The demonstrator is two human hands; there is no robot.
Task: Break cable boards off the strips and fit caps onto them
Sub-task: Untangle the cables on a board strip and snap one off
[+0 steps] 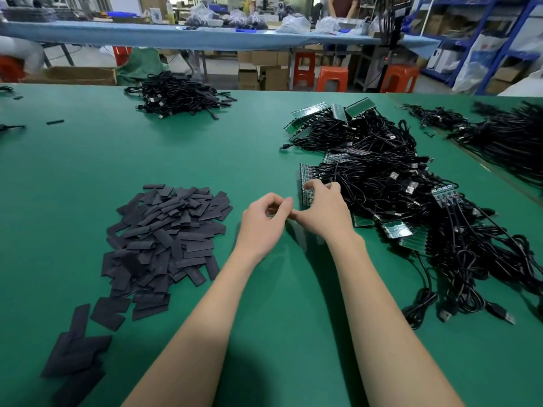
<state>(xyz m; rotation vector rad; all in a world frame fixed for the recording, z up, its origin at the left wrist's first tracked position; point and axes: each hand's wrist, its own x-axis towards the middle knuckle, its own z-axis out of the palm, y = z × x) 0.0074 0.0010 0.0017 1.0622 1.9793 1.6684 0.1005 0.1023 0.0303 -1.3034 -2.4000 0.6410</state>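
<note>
Head view: your left hand (pixel 266 214) hovers over the green surface (pixel 279 289), fingers curled, thumb meeting forefinger; whether it pinches anything, can't tell. Caps (pixel 164 239) heaped just left, likely for quick grabs. Right hand (pixel 320 207) fingers pinch the board strip (pixel 305 183) at the near edge of the cable pile (pixel 411 195), seemingly to snap one off. Farther back, a second cable pile (pixel 179 94).

A green table (pixel 88 160) carries a heap of flat black caps (pixel 164 239) at left, a tangle of black cables on green board strips (pixel 390 195) at right, and a smaller cable pile (pixel 179 95) farther back.
</note>
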